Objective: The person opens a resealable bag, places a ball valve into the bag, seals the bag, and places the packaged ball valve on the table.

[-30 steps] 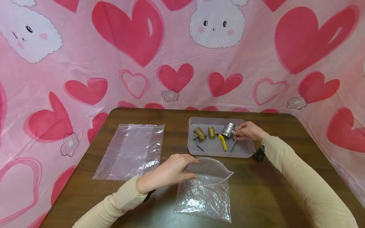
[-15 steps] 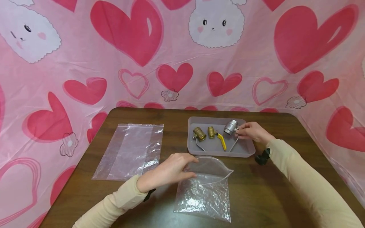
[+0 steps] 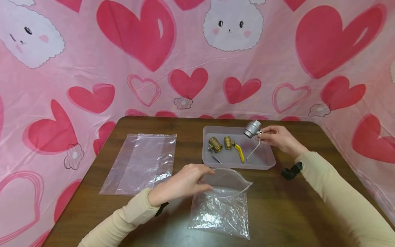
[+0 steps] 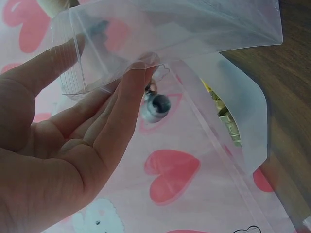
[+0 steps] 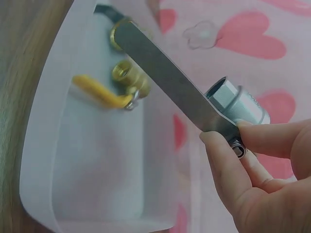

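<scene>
In the head view, my right hand (image 3: 279, 138) pinches a large silver ball valve (image 3: 252, 129) by its stem, where the lever meets the body, and holds it raised over the right part of a plastic tray. In the right wrist view its flat steel lever (image 5: 165, 73) slants away from thumb and fingers. At the mouth of a clear zip bag (image 3: 220, 212), my left hand (image 3: 185, 183) keeps thumb and fingers spread apart against the plastic, and the mouth gapes. A brass valve with a steel lever (image 3: 215, 144) and a smaller brass valve with a yellow handle (image 3: 239, 152) lie in the tray.
The shallow translucent tray (image 3: 262, 166) stands behind the zip bag on the brown wooden table (image 3: 284, 212). Another clear zip bag (image 3: 142, 164) lies flat at the left. A pink heart-patterned cloth (image 3: 191, 41) hangs behind and beside the table.
My right hand has lifted the silver ball valve up off the tray floor and slightly to the right. My left hand and the open zip bag have stayed nearly still.
</scene>
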`<state>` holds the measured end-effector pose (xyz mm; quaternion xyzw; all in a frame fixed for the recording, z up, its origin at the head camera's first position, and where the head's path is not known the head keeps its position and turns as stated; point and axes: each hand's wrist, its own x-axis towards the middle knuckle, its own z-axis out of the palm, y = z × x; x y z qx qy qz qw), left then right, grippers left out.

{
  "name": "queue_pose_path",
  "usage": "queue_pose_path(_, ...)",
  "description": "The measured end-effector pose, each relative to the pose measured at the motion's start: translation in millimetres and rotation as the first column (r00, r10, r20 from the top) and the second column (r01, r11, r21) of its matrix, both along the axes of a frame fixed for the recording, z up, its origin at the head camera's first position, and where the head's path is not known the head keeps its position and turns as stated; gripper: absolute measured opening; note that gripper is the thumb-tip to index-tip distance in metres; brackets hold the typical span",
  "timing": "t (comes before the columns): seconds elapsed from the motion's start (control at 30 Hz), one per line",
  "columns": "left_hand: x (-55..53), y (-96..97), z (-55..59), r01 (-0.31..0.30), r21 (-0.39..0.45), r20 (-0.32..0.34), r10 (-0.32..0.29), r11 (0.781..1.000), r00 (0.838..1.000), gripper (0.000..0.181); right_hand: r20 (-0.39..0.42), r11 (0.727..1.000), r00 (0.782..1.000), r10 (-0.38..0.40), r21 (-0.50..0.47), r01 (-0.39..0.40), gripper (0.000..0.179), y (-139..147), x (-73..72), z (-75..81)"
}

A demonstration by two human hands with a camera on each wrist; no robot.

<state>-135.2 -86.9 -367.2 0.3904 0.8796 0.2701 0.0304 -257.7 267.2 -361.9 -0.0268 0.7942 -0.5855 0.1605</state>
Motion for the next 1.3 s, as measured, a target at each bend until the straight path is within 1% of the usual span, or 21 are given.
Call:
queue_pose_path(0.07, -0.8, 0.3, 0.3, 0.003, 0.003, -0.002, -0.003, 1.0, 1.0, 0.039, 0.006, 0.999, 1.0, -0.007, -0.054, 0.008, 0.029, -0.8, 3.0, 5.2)
queue_pose_path(0.2, -2.5, 0.1, 0.3, 0.011, 0.012, -0.001, -0.011, 1.0, 1.0, 0.039, -0.007, 0.994, 1.0, -0.003, -0.108, 0.002, 0.018, -3.5, 10.9, 16.2)
queue_pose_path(0.3, -4.0, 0.0, 0.3, 0.02, 0.029, 0.001, -0.02, 0.999, 1.0, 0.038, -0.028, 0.991, 1.0, 0.006, -0.136, -0.009, 0.013, -6.2, 17.4, 24.5)
queue_pose_path(0.4, -5.3, -0.4, 0.7, 0.024, 0.028, -0.004, -0.023, 0.999, 1.0, 0.038, -0.045, 0.986, 0.999, 0.018, -0.168, -0.025, 0.01, -10.1, 24.5, 31.3)
queue_pose_path(0.6, -6.8, -0.9, 3.0, 0.026, 0.021, -0.005, -0.026, 0.999, 1.0, 0.037, -0.108, 0.987, 0.994, 0.03, -0.151, -0.046, 0.01, -20.8, 42.3, 42.5)
queue_pose_path(0.7, -7.1, -0.9, 3.7, 0.027, 0.031, 0.013, -0.028, 0.999, 1.0, 0.037, -0.138, 0.989, 0.99, 0.042, -0.137, -0.061, 0.009, -26.6, 51.5, 46.6)
queue_pose_path(0.83, -8.1, -0.6, 4.7, 0.025, 0.035, 0.038, -0.026, 0.999, 0.999, 0.036, -0.182, 0.993, 0.981, 0.069, -0.082, -0.085, 0.011, -33.9, 62.8, 51.2)
queue_pose_path(0.93, -8.6, -0.8, 6.0, 0.018, 0.02, 0.045, -0.018, 1.0, 0.999, 0.036, -0.208, 0.993, 0.974, 0.088, -0.059, -0.102, 0.013, -39.4, 70.2, 53.3)
queue_pose_path(1.0, -8.9, -0.8, 6.9, 0.01, 0.011, 0.062, -0.011, 1.0, 0.998, 0.036, -0.217, 0.992, 0.972, 0.095, -0.065, -0.112, 0.014, -43.2, 74.7, 54.1)
queue_pose_path(1.17, -9.9, -1.3, 8.1, 0.011, 0.015, 0.071, -0.013, 1.0, 0.997, 0.035, -0.259, 0.991, 0.96, 0.107, -0.048, -0.124, 0.015, -53.1, 84.9, 53.9)
queue_pose_path(1.3, -10.9, -1.6, 8.8, 0.017, 0.02, 0.057, -0.019, 1.0, 0.998, 0.035, -0.305, 0.99, 0.942, 0.14, 0.015, -0.142, 0.021, -58.8, 92.6, 54.8)
